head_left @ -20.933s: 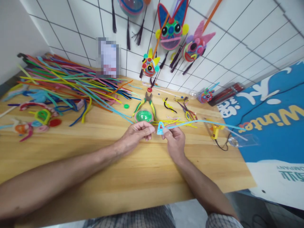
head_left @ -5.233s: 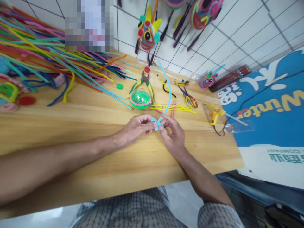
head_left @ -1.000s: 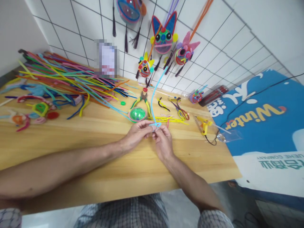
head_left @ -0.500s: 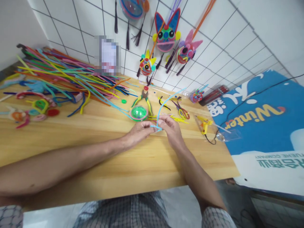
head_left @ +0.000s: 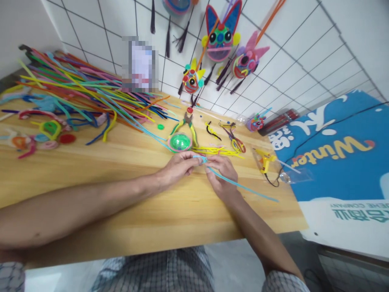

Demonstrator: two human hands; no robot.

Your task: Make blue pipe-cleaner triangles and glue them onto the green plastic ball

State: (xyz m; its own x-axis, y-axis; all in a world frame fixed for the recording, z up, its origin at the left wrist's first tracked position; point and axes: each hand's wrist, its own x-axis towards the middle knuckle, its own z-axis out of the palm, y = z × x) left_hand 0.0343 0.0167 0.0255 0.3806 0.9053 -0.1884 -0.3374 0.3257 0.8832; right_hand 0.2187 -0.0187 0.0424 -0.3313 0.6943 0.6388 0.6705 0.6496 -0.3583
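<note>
A light blue pipe cleaner (head_left: 243, 185) runs between my two hands above the wooden table; its near part is folded into short lengths, and its long free end trails to the lower right. My left hand (head_left: 182, 164) pinches the folded part between thumb and fingers. On the other side, my right hand (head_left: 223, 172) is closed on the same pipe cleaner close to the fold. Just beyond my left hand sits a green clear half-ball (head_left: 180, 142) with a pink rim. Pliers (head_left: 187, 123) with yellow-green handles lie behind it.
A big heap of coloured pipe cleaners (head_left: 91, 87) covers the table's back left, with finished coiled pieces (head_left: 50, 129) before it. Yellow strips (head_left: 220, 151) lie beyond my right hand. A yellow glue gun (head_left: 266, 161) with a cord rests at right. Decorated masks (head_left: 221, 38) hang on the tiled wall.
The pipe cleaner's long free end has swung from standing up and away to trailing down to the right. My right hand has turned around it. The view has shifted slightly.
</note>
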